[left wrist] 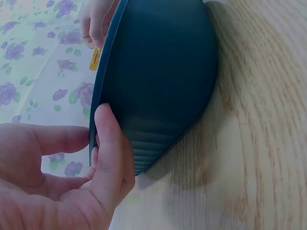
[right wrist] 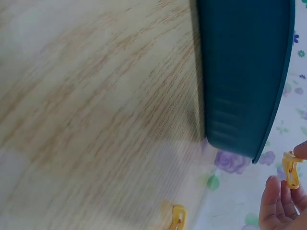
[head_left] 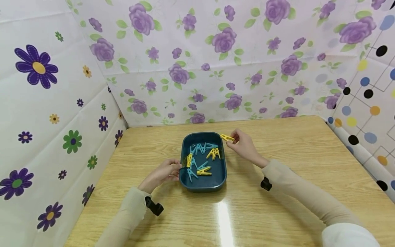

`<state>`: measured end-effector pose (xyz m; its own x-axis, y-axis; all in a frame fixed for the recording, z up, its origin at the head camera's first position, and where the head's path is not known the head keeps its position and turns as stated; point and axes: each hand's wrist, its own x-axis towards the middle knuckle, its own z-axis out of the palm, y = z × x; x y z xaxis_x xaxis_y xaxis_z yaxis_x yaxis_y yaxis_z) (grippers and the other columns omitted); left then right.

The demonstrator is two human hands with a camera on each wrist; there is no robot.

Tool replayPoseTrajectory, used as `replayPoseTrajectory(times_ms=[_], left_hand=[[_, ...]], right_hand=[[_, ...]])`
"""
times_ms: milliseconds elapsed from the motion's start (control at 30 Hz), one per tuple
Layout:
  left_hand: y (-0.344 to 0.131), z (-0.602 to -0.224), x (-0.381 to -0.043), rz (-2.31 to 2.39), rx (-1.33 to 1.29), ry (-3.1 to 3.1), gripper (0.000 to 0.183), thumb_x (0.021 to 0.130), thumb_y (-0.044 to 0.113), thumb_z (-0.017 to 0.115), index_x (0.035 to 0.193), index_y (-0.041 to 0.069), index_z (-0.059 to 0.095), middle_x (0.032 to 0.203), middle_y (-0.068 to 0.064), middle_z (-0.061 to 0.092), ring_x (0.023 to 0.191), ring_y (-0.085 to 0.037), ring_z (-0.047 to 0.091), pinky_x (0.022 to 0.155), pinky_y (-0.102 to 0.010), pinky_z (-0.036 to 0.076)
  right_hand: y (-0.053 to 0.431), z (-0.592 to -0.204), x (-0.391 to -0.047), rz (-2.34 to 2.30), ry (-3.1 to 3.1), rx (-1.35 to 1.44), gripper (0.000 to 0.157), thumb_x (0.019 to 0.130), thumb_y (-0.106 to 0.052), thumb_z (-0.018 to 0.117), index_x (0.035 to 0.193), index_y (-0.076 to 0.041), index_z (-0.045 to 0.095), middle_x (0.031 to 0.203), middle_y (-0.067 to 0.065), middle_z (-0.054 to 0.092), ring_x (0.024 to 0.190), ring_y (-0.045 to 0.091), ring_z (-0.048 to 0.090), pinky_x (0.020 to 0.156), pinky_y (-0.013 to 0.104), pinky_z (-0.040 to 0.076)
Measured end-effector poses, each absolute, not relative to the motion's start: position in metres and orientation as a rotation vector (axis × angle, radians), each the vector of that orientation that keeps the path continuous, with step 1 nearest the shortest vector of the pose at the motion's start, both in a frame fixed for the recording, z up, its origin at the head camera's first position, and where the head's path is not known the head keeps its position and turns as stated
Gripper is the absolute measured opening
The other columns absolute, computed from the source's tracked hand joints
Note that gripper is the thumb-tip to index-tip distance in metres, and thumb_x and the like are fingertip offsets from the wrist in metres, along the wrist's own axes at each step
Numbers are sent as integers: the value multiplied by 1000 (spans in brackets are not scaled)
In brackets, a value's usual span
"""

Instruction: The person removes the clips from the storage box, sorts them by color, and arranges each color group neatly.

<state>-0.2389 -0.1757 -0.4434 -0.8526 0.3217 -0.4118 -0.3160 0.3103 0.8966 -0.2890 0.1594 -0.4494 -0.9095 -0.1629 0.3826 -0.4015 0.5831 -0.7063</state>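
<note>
A dark teal plastic tray with rounded corners holds several blue clothespins and several yellow clothespins. My left hand pinches the tray's left rim between its fingers, as the left wrist view shows close up with the hand at the rim. Just outside the far right corner, my right hand pinches one yellow clothespin with fingers and thumb. That clothespin is above rim height in the right wrist view, apart from the tray wall.
The tray stands on a glossy wood-grain table. A yellow shape like a clothespin's reflection shows on the tabletop in the right wrist view. Flower-patterned sheets line the back and left; a dotted sheet lines the right.
</note>
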Motion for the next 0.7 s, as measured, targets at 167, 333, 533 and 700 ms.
replayPoseTrajectory(times_ms=[167, 333, 533, 700], left_hand=[[-175, -444, -238, 1587, -14, 2052, 21, 103, 13, 44, 115, -3, 46, 83, -6, 55, 65, -11, 55, 61, -24, 53], [-175, -444, -238, 1587, -5, 2056, 24, 102, 14, 45, 117, -5, 46, 84, -6, 55, 66, -11, 55, 61, -24, 53], [-176, -443, -238, 1589, 1, 2050, 26, 102, 15, 46, 119, -5, 45, 85, -6, 55, 67, -11, 55, 61, -23, 53], [-176, -443, -238, 1593, 20, 2049, 25, 102, 15, 46, 117, -5, 45, 84, -6, 55, 67, -11, 55, 61, -24, 53]], right_hand=[[166, -452, -291, 1262, -2557, 389, 22, 85, -13, 70, 97, -2, 55, 88, 19, 63, 73, 22, 59, 63, 27, 48], [175, -456, -291, 1277, -2597, 290, 23, 87, -17, 68, 97, -2, 54, 86, 15, 60, 72, 21, 55, 62, 27, 46], [188, -461, -293, 1304, -2670, 147, 25, 90, -22, 64, 99, -1, 53, 88, 14, 57, 68, 20, 54, 59, 27, 46], [199, -466, -294, 1272, -2732, 53, 27, 92, -24, 62, 100, 0, 52, 88, 14, 55, 64, 18, 50, 54, 26, 44]])
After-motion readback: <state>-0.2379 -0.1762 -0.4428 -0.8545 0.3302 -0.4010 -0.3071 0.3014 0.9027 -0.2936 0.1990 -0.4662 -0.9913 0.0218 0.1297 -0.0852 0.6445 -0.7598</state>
